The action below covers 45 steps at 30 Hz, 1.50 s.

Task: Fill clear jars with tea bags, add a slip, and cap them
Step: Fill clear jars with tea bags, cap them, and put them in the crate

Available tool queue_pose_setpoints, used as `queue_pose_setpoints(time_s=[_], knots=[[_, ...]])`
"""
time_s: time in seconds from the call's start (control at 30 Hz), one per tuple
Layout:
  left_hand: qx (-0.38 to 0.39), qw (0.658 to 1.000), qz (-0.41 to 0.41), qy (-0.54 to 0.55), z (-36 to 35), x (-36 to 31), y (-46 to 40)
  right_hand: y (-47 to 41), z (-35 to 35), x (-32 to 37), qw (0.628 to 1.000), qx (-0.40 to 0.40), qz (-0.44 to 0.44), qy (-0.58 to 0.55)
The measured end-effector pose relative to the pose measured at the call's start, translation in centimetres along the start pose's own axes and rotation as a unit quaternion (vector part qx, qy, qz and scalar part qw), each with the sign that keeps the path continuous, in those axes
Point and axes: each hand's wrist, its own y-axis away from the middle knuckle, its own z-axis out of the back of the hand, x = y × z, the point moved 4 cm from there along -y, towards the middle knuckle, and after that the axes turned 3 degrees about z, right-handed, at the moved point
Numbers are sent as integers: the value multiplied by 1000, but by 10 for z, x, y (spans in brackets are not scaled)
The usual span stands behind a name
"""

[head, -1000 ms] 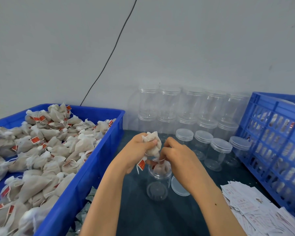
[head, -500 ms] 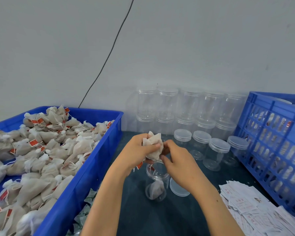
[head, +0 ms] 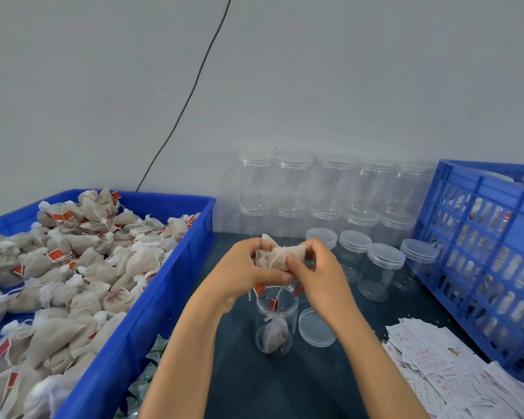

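Note:
An open clear jar (head: 275, 320) stands on the dark table in front of me, with one tea bag (head: 273, 337) lying at its bottom. Directly above its mouth, my left hand (head: 242, 272) and my right hand (head: 318, 273) both grip a bunch of beige tea bags (head: 280, 255); strings with red tags hang from it toward the jar. The jar's clear lid (head: 315, 327) lies flat on the table to the jar's right. White printed slips (head: 445, 367) are heaped at the lower right.
A blue bin (head: 152, 297) full of tea bags fills the left side. Capped empty jars (head: 383, 269) stand behind my hands, with more stacked against the wall (head: 330, 192). A blue crate (head: 481, 252) with filled jars stands at the right.
A tea bag has dropped to the bottom of the jar. My right hand rose from the jar mouth and now grips the bunch together with my left hand.

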Motion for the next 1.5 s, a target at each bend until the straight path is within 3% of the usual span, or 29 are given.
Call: queue_pose_setpoints(time_s=[0.13, 0.27, 0.33, 0.43, 0.53, 0.67, 0.83, 0.93, 1.03, 1.13, 1.23, 1.4, 1.5], knots=[[-22, 992, -4, 122, 4, 0, -3, -1, 1, -3, 985, -7, -61, -161], [-52, 967, 22, 247, 3, 2, -7, -1, 0, -1, 970, 21, -72, -229], [-78, 944, 51, 317, 3, 3, -9, -1, 2, 2, 981, 29, -19, -192], [-90, 901, 99, 414, 2, 6, -9, 1, 5, 10, 991, 31, 132, -1], [-49, 916, 99, 386, -4, 5, -8, 5, 4, 20, 958, -4, 265, 112], [32, 943, 99, 316, -11, 4, -6, 10, 4, 26, 918, -67, 340, 194], [-30, 954, 97, 283, 3, 11, -11, 4, 15, 20, 964, -104, 227, 92], [-88, 953, 75, 281, 13, 14, -12, 2, 13, 17, 982, -62, 171, 52], [-111, 959, 64, 252, 17, 16, -11, 2, 3, 9, 988, 14, 121, 90], [-99, 967, 63, 224, 14, 17, -11, 6, -7, 2, 966, 80, 111, 218], [-84, 966, 59, 235, 10, 16, -12, 7, -8, 1, 922, 98, 137, 348], [-66, 970, 64, 227, 4, 12, -11, 3, -8, 12, 870, 136, 188, 435], [-67, 970, 61, 225, 4, 9, -10, 6, -9, 17, 867, 128, 202, 438]])
